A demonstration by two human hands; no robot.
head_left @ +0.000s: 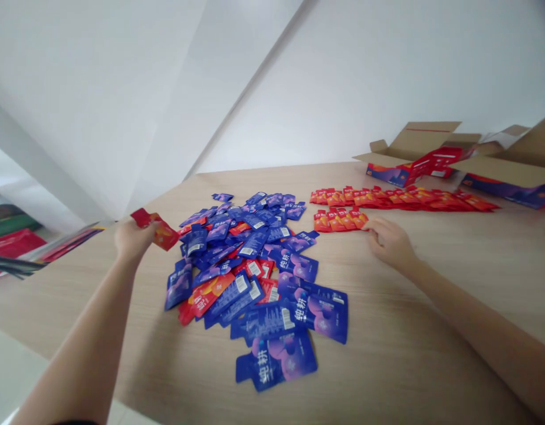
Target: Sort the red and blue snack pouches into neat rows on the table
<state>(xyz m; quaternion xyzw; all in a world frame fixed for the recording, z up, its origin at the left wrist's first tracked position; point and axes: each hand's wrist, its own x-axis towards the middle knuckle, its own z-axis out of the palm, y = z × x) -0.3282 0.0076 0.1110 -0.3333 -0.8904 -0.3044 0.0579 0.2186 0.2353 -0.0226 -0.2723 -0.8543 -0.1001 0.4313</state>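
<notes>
My left hand (135,237) is raised at the left of the pile, closed on a red sachet (166,235) with orange print. My right hand (391,243) is at the right, its thumb and fingers pinched at the end of a short row of red sachets (338,220). The fingertips meet the edge of the row's last sachet. Between my hands lies a loose pile of blue sachets (255,236), with several red ones mixed in, such as one red sachet (206,298) near its front. One blue sachet (279,361) lies nearest to me.
Behind the short row, a longer row of overlapping red sachets (400,198) runs rightward. Two cardboard boxes with raised flaps, a nearer box (511,186) and another box (390,173), stand at the back right. A white wall (343,82) borders the wooden table (365,354).
</notes>
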